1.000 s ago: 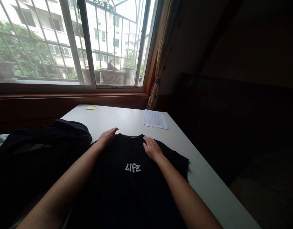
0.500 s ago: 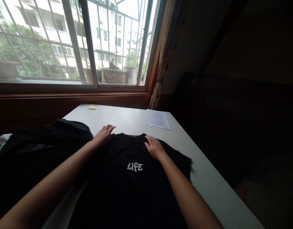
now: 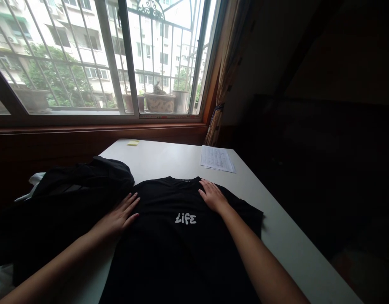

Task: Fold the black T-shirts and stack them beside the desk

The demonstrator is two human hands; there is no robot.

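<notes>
A black T-shirt (image 3: pixel 182 253) with white lettering lies spread on the white table (image 3: pixel 163 156), its neckline toward the window. My right hand (image 3: pixel 213 196) rests flat on the shirt beside the right end of the neckline, fingers stretched out. On the other side, my left hand (image 3: pixel 120 215) is at the shirt's left sleeve area, fingers spread and holding nothing. A pile of dark clothes (image 3: pixel 83 190) lies just left of that hand, and its edge against the shirt is hard to make out in the dark.
Printed sheets of paper (image 3: pixel 217 158) lie near the table's far right corner. A yellow sticky-note pad (image 3: pixel 133 143) sits at the far left edge. Beyond are a barred window (image 3: pixel 163 59) and a tied curtain (image 3: pixel 217 114). White cloth (image 3: pixel 36 179) shows under the pile.
My left hand has moved from beside the neckline back and left to the sleeve side, its fingers spreading. The right hand stays on the shirt. The view has shifted slightly left.
</notes>
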